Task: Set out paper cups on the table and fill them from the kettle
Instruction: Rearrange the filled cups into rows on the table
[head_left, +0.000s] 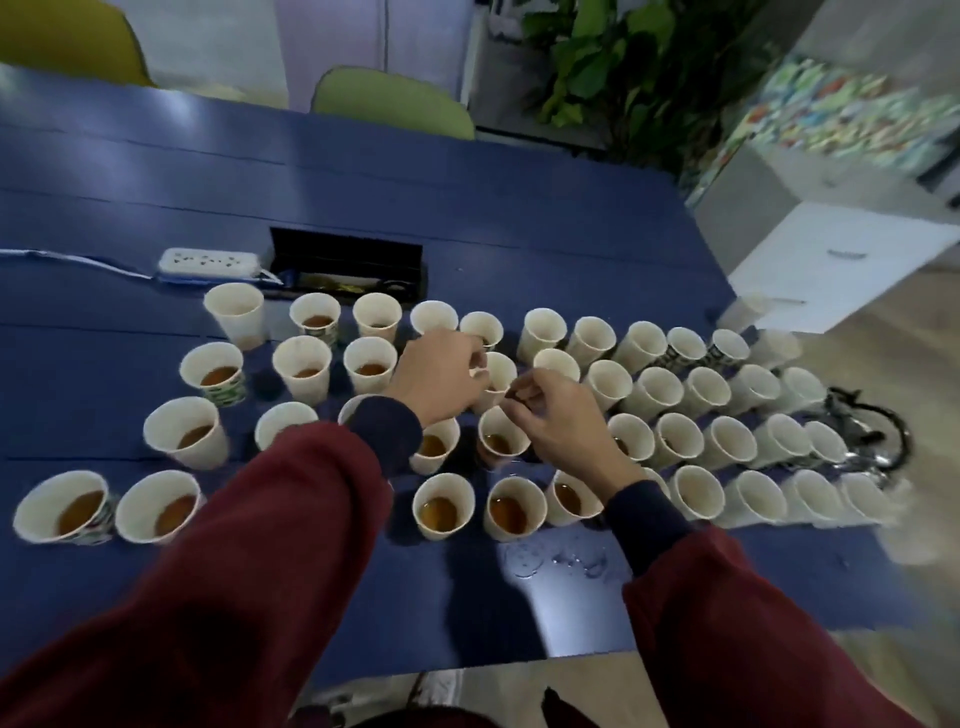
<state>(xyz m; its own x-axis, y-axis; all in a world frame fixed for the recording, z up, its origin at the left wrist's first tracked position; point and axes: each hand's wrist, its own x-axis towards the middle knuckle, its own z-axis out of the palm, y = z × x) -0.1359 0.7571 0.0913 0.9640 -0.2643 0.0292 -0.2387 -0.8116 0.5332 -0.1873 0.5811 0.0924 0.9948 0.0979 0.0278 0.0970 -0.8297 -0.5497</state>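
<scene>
Maroon sleeves (270, 545); left fingers (470, 349) pinch upright cup (503, 370) by rim; right fingers (530, 388) curled, grasp unclear.

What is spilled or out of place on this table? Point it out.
Clear liquid is spilled on the blue table: a puddle and droplets near the front edge, just in front of the nearest row of paper cups. The tabletop also looks wet around a filled cup by the right hand.

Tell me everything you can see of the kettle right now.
The kettle sits near the table's right edge, past the last cups, which hide its lower part. Only a dark curved handle and some shiny, glassy or metal body show; it is blurred. The left hand and right hand are away from it.
</scene>
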